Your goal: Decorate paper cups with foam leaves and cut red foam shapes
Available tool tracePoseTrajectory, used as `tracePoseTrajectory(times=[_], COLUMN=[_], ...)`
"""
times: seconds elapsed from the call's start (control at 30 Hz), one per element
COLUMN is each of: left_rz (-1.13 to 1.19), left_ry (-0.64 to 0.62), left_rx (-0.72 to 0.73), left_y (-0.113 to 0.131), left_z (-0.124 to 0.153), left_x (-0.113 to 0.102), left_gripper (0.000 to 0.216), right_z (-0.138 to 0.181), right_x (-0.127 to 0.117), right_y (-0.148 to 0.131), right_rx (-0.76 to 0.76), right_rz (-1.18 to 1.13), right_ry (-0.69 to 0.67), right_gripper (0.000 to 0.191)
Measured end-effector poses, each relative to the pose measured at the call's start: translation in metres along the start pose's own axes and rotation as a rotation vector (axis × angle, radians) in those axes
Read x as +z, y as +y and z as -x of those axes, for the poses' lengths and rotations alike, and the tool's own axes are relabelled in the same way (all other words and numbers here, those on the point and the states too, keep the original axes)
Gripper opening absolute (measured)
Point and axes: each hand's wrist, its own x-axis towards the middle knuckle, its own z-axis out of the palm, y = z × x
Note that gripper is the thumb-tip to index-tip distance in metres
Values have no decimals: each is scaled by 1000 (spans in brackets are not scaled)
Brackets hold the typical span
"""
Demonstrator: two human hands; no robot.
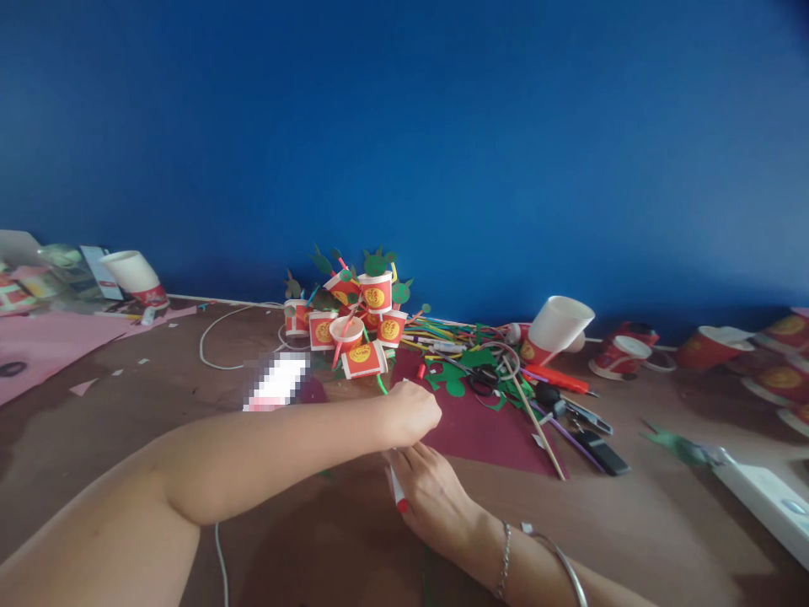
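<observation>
My left hand (pixel 414 413) is closed in a fist over the table, and its fingers hide whatever they may hold. Just beyond its knuckles a green straw (pixel 383 385) shows. Right below, my right hand (pixel 436 493) curls around a white object with a red end (pixel 398 487); most of it is covered, so I cannot tell its kind. Both hands meet at the near edge of a dark red paper sheet (pixel 468 434). Behind them stands a stack of small red-and-white paper cups (pixel 365 360) decorated with straws and green paper cutouts.
On the right lie green paper scraps (pixel 455 386), scissors (pixel 485 379), a wooden stick (pixel 534 417), an orange tool (pixel 559 378), keys with a black fob (pixel 600 451) and a white glue gun (pixel 762 497). White stacked cups (pixel 559 324) lean by the blue wall (pixel 404 152). A blurred-out phone-like screen (pixel 276 382) lies left.
</observation>
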Motion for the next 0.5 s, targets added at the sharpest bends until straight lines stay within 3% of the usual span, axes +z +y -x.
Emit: tracePoseTrajectory(times=[0.17,0.5], left_rz=[7,27], left_ry=[-1,-30], left_rx=[1,1], left_y=[0,2], left_z=[1,4], left_x=[-2,-10], left_gripper=[12,12], right_z=[9,23], right_x=[-2,-11], right_y=[8,29], right_rx=[-25,-115], right_rz=[-27,-183], right_ry=[14,196], right_gripper=[41,23])
